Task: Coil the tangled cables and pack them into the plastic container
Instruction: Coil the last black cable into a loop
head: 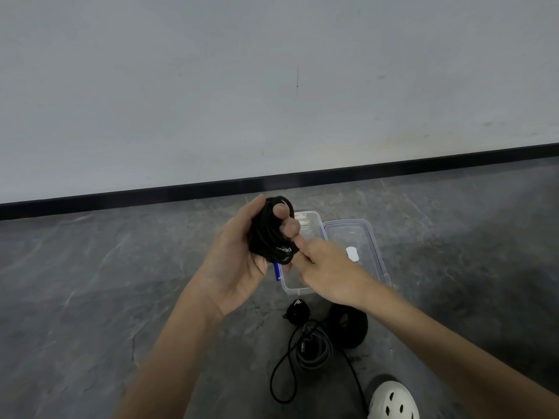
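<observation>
So both hands are up in front of the person, close together over the floor. The left hand (pixel 239 261) has its fingers and thumb wrapped round a black coiled cable (pixel 269 234), bundled up pretty tight, with a bit of white lettering showing near the bottom end. The right hand (pixel 329 270) comes in from the right with its fingers curled and the tips right at that lower end of the coil. It's touching it for sure, but honestly I can't tell if it's actually pinching anything there. Right behind and below the hands, the clear plastic container (pixel 302 289) sits open on the grey floor (pixel 106 282), with a blue latch (pixel 276 271) on its left side. What looks like its lid (pixel 370 237) lies just beside it on the right, with a white sticker (pixel 352 254) on it. Nearer the person there's more cable stuff on the floor: a small black coil (pixel 298 310), a grey coiled cable (pixel 316 356) with a loose black cable (pixel 279 362) looping off to its left, and a bigger black bundle (pixel 352 328) partly hidden under the right forearm. A white shoe with holes (pixel 393 400) pokes in at the bottom edge.
</observation>
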{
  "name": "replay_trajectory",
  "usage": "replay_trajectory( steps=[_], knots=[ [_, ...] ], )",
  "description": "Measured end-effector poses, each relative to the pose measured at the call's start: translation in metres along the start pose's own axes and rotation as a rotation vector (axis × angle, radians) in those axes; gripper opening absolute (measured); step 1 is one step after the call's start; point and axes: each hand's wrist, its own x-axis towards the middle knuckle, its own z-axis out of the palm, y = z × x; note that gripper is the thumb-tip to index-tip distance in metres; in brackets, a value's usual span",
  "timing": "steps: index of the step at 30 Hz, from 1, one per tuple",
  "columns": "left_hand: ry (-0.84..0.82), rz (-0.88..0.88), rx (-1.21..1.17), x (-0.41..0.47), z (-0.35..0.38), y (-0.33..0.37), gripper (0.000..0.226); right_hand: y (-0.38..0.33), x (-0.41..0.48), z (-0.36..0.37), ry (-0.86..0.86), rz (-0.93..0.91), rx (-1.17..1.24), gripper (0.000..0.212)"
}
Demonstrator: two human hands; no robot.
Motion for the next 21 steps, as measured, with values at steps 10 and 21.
replay_trajectory(
  steps=[10, 21],
  knots=[
    [0.307, 0.335, 0.112, 0.010, -0.003, -0.009, 0.029, -0.013, -0.016, 0.011, -0.107, -0.139, 0.065, 0.028],
    [0.497, 0.375, 0.837, 0.010, -0.021, -0.003, 0.043, -0.017, -0.032, -0.028, -0.168, -0.094, 0.892, 0.022]
  ],
)
